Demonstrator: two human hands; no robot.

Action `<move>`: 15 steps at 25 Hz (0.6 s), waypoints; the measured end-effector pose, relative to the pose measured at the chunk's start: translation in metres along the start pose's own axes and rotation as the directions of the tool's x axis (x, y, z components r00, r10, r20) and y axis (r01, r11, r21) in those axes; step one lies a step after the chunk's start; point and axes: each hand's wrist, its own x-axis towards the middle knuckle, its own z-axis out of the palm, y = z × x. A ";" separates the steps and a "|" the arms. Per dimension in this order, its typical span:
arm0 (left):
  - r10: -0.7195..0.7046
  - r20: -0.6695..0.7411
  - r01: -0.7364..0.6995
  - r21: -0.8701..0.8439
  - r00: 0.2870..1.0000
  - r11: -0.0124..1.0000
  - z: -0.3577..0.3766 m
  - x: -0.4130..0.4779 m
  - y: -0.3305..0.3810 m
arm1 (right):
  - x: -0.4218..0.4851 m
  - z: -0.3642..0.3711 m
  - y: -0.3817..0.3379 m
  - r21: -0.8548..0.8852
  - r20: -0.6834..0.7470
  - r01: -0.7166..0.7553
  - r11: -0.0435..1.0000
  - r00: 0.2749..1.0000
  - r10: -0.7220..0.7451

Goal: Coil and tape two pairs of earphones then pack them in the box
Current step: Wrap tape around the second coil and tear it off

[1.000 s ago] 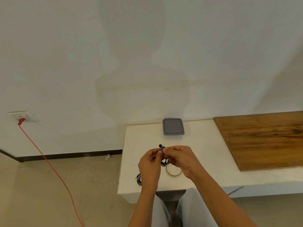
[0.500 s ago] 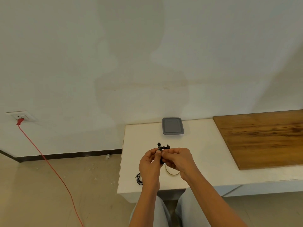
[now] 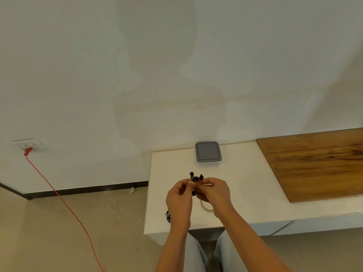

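both hands up together over the near part of the white table (image 3: 245,189), fingertips meeting. left hand (image 3: 179,199) and right hand (image 3: 215,193) each have fingers curled, pinching the same pair of black earphones (image 3: 195,178). two buds stick up and away above the fingertips. the cable drops between the palms and is mostly hidden, so how much is coiled cannot be told. the bundle's long axis runs roughly up and down, buds at the far end.

thin tan ring (image 3: 202,206) lies flat on the table just below and nearer than the right hand, partly covered by it. probably the tape, though it is too small to be sure. the right hand is the closer one to it; the left would have to cross over.

second pair of earphones (image 3: 168,216) lies at the near left edge of the table, dark tangle beside the left wrist, half hidden by it. the left hand is nearer to that one.

box (image 3: 208,153) sits straight ahead of the hands, at the far edge of the table against the wall, grey lid on, well apart from them.

judgement: coiling of the first pair is in hand and taping comes next. the likely move is to hold the coil in the left hand and drop the right hand to the ring. risk: loops may spring loose when one pinch lets go.
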 end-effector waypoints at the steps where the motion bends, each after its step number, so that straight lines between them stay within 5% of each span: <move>1: 0.034 0.004 -0.034 0.034 0.999 0.999 -0.002 0.000 0.000 | 0.001 0.000 0.001 0.017 -0.005 -0.011 1.000 1.000 0.011; 5: 0.250 0.026 -0.248 0.241 0.968 0.938 -0.007 0.000 0.002 | 0.000 -0.001 0.001 0.098 0.074 -0.087 0.991 0.994 0.080; 9: 0.331 0.018 -0.319 0.320 0.944 0.892 -0.008 -0.001 0.001 | 0.003 -0.001 -0.001 0.241 0.212 -0.185 0.953 0.968 0.135; 15: 0.236 0.002 -0.223 0.338 0.972 0.915 -0.001 -0.005 -0.003 | 0.003 0.006 0.009 0.073 0.006 -0.091 0.993 0.996 0.091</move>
